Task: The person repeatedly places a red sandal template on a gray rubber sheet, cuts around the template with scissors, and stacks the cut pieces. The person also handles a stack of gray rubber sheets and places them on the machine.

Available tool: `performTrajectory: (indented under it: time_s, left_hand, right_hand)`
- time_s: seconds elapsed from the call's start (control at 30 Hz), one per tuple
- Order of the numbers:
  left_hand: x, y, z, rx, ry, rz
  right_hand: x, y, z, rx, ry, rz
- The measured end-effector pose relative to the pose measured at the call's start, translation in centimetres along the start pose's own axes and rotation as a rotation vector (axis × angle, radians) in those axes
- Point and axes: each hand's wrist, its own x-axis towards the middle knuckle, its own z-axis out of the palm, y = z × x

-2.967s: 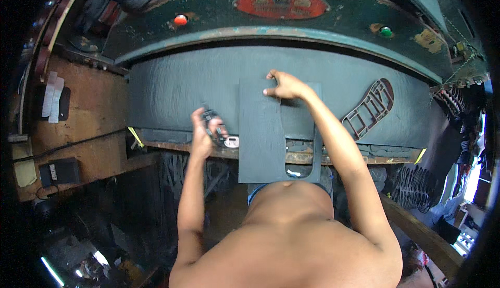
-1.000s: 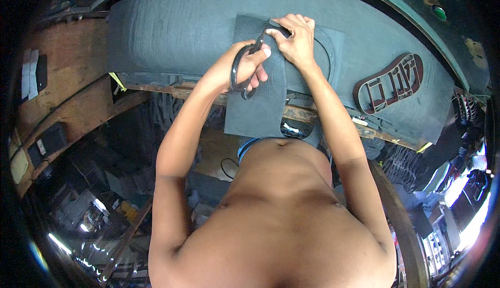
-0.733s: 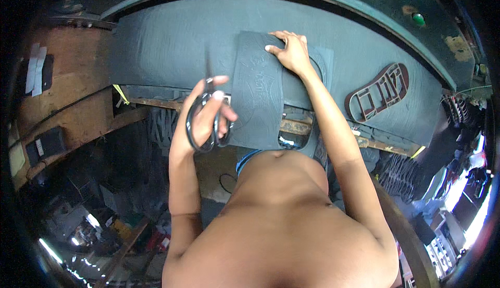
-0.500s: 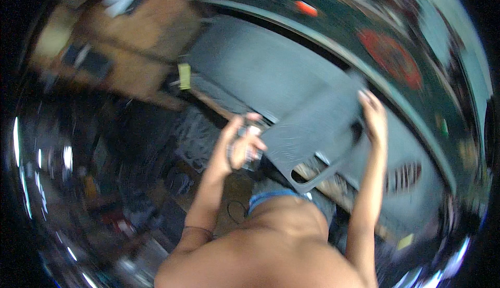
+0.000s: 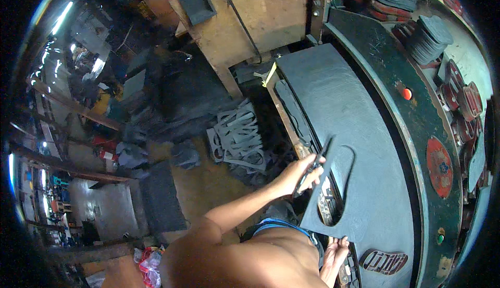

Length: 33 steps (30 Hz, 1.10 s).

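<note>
My left hand is closed round black scissors, beside the left strip of a grey rubber sheet with a long rounded opening in it. My right hand, lower down, grips that sheet by its bottom edge, fingers partly hidden. The sheet lies across the front rail of a machine's long grey bed. A sole-shaped metal cutting die rests on the bed to the lower right of my right hand.
The machine's green beam has red and green buttons. Stacked pieces and dies line its far side. A plywood table stands at the top; grey offcuts are heaped left of the bed.
My view has swung round to the left. My right hand has moved from the sheet's top to its bottom edge; the piece it held over the opening is no longer seen there.
</note>
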Motion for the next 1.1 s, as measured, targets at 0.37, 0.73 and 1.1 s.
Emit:
performTrajectory:
  time_s: [0.37, 0.73, 1.1]
  left_hand:
    - [2.2, -4.1, 6.6, -0.151, -0.328, -0.122]
    - [2.7, -2.4, 12.3, 0.083, -0.477, -0.137]
    - [9.0, -1.8, 18.3, 0.094, -0.563, -0.317]
  right_hand:
    - [-3.4, -2.9, 2.9, -0.616, -0.176, 0.662]
    - [9.3, -13.5, 12.6, -1.339, -0.289, -0.688]
    - [19.9, -13.3, 16.6, -1.831, -0.409, -0.480]
